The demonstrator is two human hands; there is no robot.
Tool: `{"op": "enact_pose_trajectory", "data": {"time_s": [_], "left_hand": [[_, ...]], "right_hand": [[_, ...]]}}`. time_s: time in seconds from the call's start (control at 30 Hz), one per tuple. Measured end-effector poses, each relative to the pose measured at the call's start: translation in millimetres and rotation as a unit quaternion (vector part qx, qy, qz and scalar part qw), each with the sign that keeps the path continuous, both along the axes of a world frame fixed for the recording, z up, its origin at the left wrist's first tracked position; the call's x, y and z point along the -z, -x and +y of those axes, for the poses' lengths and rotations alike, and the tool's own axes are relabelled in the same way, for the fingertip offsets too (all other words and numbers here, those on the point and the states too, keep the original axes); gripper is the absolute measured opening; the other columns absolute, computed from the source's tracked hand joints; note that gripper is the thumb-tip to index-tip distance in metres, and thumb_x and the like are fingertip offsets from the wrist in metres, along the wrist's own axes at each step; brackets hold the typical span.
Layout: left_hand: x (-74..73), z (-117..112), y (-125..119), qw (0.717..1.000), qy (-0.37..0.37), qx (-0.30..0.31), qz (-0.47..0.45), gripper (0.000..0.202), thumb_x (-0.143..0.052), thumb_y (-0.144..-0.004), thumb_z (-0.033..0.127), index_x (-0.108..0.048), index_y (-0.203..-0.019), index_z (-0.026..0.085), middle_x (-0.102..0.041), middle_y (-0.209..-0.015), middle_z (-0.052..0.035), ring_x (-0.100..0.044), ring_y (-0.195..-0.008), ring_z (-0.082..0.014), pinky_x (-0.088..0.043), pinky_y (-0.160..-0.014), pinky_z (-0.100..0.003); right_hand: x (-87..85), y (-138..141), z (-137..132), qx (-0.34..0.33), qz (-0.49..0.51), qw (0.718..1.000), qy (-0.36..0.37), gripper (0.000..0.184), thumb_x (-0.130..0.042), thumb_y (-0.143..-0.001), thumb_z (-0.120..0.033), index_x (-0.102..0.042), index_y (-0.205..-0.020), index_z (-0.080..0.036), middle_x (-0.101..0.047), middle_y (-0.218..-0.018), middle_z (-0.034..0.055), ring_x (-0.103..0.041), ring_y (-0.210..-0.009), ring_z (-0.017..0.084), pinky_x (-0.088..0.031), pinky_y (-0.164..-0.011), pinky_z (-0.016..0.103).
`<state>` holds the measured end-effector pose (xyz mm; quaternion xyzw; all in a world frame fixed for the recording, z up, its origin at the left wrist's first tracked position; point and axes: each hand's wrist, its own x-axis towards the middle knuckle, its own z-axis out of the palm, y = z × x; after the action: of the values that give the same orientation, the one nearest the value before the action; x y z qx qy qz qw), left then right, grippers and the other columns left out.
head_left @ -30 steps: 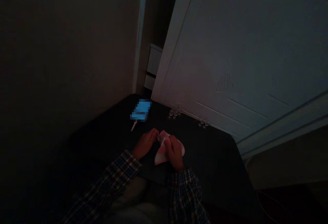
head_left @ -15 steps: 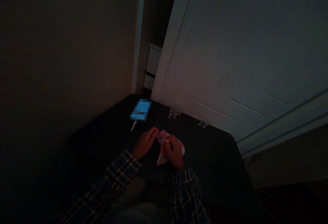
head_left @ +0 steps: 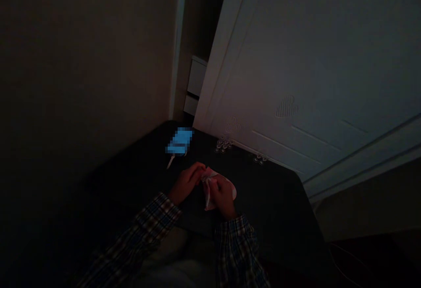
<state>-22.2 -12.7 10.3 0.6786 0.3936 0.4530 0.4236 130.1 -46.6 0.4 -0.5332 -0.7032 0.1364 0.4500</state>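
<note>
A small pink and white piece of cloth (head_left: 211,200) is bunched between my two hands, just above or on the dark table. My left hand (head_left: 188,181) pinches its upper left edge, with the fingertips pressed together. My right hand (head_left: 224,195) is closed on the middle of it, and a rounded pale end sticks out past the knuckles. Folds run between the two grips. The dim light and my fingers hide whether anything small is held within the cloth.
On the dark table (head_left: 269,209), a lit phone (head_left: 179,141), its screen blurred, lies at the back left with a pale cable (head_left: 170,162). Clusters of small clear round pieces (head_left: 224,144) sit along the back edge. Behind stands a white panel (head_left: 296,51) with heart reliefs.
My left fingers have closed in slightly over the cloth's upper left edge. Its lower corner has shifted a little to the right. My right hand stays nearly in place.
</note>
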Motion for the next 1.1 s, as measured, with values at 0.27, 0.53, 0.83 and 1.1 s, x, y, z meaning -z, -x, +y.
{"op": "enact_pose_trajectory", "data": {"time_s": [0.27, 0.53, 0.83, 1.1], "left_hand": [[1.4, 2.3, -1.2, 0.997, 0.013, 0.020, -0.068, 0.036, -0.037, -0.088, 0.037, -0.048, -0.118, 0.019, -0.061, -0.095, -0.0056, -0.049, -0.055, -0.0092, -0.036, -0.047, -0.021], [6.1, 6.4, 0.2, 0.999, 0.020, -0.006, -0.033, 0.033, -0.040, -0.086, 0.038, -0.056, -0.106, 0.019, -0.053, -0.059, 0.0032, -0.045, -0.049, -0.0099, -0.036, -0.048, -0.021], [4.3, 2.9, 2.2, 0.998, 0.046, -0.007, -0.030, 0.030, -0.040, -0.086, 0.043, -0.055, -0.088, 0.018, -0.040, -0.056, 0.0055, -0.037, -0.049, -0.0085, -0.029, -0.044, -0.019], [7.6, 3.4, 0.1, 0.998, 0.024, 0.048, -0.043, 0.042, -0.035, -0.090, 0.038, -0.044, -0.127, 0.021, -0.045, -0.056, 0.0049, -0.041, -0.048, -0.0092, -0.032, -0.046, -0.020]], "right_hand": [[-5.7, -1.0, -1.0, 0.023, 0.014, 1.000, 0.014, 0.023, -0.044, -0.087, -0.027, -0.058, -0.071, -0.019, -0.059, -0.069, 0.0002, -0.053, -0.067, 0.014, -0.038, -0.060, 0.024], [-7.2, -1.2, -3.4, 0.020, 0.013, 1.000, 0.017, 0.026, -0.040, -0.088, -0.029, -0.058, -0.073, -0.018, -0.059, -0.070, 0.0008, -0.053, -0.067, 0.014, -0.036, -0.059, 0.024], [-3.0, -2.1, -1.4, 0.016, 0.000, 1.000, -0.003, 0.028, -0.039, -0.089, -0.029, -0.059, -0.073, -0.018, -0.059, -0.072, 0.0016, -0.053, -0.069, 0.014, -0.037, -0.062, 0.025], [4.9, -5.4, 1.7, 0.044, 0.070, 0.995, 0.060, 0.033, -0.040, -0.088, -0.036, -0.060, -0.071, -0.016, -0.056, -0.066, -0.0002, -0.047, -0.061, 0.011, -0.032, -0.053, 0.021]]}}
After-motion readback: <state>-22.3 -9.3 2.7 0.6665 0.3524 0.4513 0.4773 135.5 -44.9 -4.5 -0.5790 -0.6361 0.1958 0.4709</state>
